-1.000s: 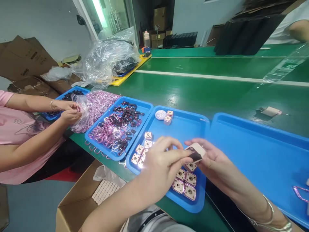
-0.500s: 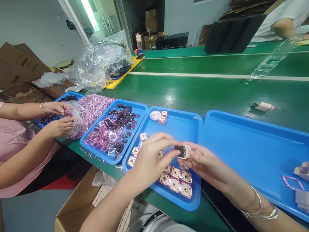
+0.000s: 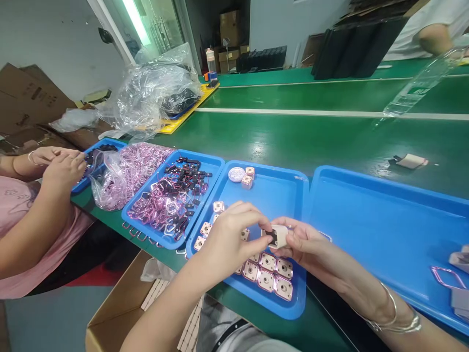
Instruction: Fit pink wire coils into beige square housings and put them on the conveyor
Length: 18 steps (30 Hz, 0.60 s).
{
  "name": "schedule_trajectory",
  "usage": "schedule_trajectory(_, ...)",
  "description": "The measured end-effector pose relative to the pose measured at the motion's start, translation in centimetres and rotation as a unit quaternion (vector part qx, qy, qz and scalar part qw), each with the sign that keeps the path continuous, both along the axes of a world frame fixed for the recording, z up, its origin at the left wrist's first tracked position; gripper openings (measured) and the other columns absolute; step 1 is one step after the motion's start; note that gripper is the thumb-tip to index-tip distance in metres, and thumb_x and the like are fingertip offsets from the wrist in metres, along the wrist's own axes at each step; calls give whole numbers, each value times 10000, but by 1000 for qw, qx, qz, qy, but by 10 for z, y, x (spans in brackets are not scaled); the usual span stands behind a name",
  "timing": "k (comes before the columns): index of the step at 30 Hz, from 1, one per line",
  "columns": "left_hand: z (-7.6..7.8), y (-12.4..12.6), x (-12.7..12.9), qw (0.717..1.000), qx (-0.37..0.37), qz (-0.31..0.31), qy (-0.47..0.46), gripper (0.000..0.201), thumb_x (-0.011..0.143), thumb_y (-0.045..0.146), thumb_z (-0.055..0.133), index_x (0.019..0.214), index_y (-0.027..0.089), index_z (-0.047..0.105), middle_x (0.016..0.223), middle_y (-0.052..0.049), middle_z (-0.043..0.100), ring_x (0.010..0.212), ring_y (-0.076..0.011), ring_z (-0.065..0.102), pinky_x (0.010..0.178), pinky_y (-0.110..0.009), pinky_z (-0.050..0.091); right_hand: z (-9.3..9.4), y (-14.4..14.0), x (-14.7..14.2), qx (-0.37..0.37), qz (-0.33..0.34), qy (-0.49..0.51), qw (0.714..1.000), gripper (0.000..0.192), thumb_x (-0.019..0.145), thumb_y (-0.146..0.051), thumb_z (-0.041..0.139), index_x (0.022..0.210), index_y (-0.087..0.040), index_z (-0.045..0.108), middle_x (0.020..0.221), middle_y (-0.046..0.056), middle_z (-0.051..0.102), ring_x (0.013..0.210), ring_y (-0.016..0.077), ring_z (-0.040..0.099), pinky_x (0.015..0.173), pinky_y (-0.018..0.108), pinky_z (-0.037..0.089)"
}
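Nearest, at about 7 o'clock below the tabletop's edge, an open cardboard box [image 3: 120,303] shows rows of pale little blocks inside. Just above it the person's left hand [image 3: 229,239] and right hand [image 3: 308,244] meet over the middle blue tray [image 3: 278,195]. Between them sits a small cream square part [image 3: 279,235] with a dark face turned toward the left hand; the right hand's fingers [image 3: 293,233] are clamped round it, and the left hand's fingers [image 3: 262,224] are pinched together on its near-left edge. Silver bracelets [image 3: 394,320] circle the right wrist.

Under the hands, at 6 o'clock in that tray, lie rows of copper-toned square parts [image 3: 273,276]; at the tray's 12 o'clock end sit a white round disc [image 3: 236,174] and two small stacked pieces beside it.

At 3 o'clock the large blue tray [image 3: 384,220] holds a pink wire loop [image 3: 447,277] near its right end. At 9 o'clock another blue tray [image 3: 176,195] is filled with pink coils and black pieces, and beyond it lies a clear bag of pink loops [image 3: 126,173]. A co-worker's hands [image 3: 62,164] work at 9 o'clock beside a further blue tray.

Farther off on the green tabletop [image 3: 311,132] lies a small taped scrap [image 3: 410,160] at 2 o'clock, a heap of clear plastic [image 3: 157,93] at 11 o'clock, and another person's arm [image 3: 436,39] at 1 o'clock.
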<state>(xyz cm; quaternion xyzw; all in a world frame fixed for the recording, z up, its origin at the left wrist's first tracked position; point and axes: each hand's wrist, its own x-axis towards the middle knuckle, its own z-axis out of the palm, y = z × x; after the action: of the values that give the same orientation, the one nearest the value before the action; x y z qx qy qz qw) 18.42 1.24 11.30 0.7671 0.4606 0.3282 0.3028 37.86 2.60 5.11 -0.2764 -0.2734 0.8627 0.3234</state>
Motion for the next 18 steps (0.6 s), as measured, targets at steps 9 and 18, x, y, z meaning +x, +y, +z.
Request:
schedule_trajectory(9,-5,-3,-8,988,-44,63,-132,121,880,220,594,911,225,711,842,-11,707,765,-134,643,715,-257,496,9,-9,-2,-26,21,7,999,304,802,-275,737,1098,-233,681,951,21,724,792,129,702,793,236,550)
schedule_trajectory(18,-42,-33,-74,958,-75,264,-84,169,863,311,586,911,195,699,850,-30,716,751,-144,661,692,-227,529,25,96,89,383,-169,-473,775,180,797,-425,694,950,-331,696,936,39,742,798,249,696,663,336,540)
